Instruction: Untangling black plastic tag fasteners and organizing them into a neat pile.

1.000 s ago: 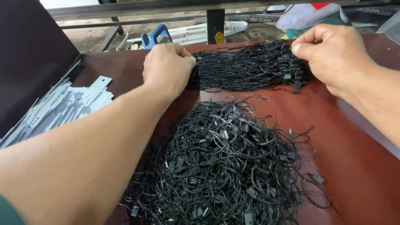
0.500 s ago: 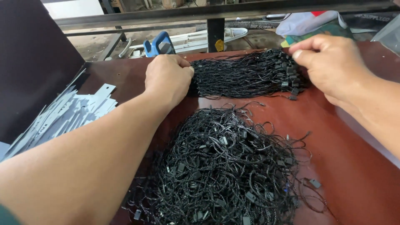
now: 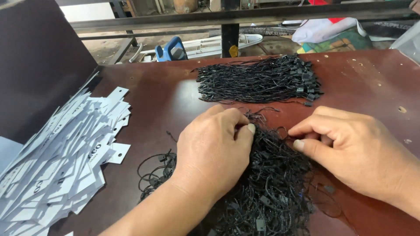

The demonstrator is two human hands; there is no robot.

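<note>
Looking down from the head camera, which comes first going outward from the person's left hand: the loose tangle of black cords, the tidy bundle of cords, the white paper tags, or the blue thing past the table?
From the left hand:
1. Loose tangle of black cords, under its fingers.
2. White paper tags, to its left.
3. Tidy bundle of cords, farther up the table; close to the tags' distance, hard to rank.
4. Blue thing, beyond the table's far edge.

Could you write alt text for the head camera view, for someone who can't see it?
Two bare hands, left hand and right hand, pinch into a tangled pile of black string loops on a reddish-brown table. A straightened bundle of the same loops lies beyond; white paper tags are heaped at left.
</note>
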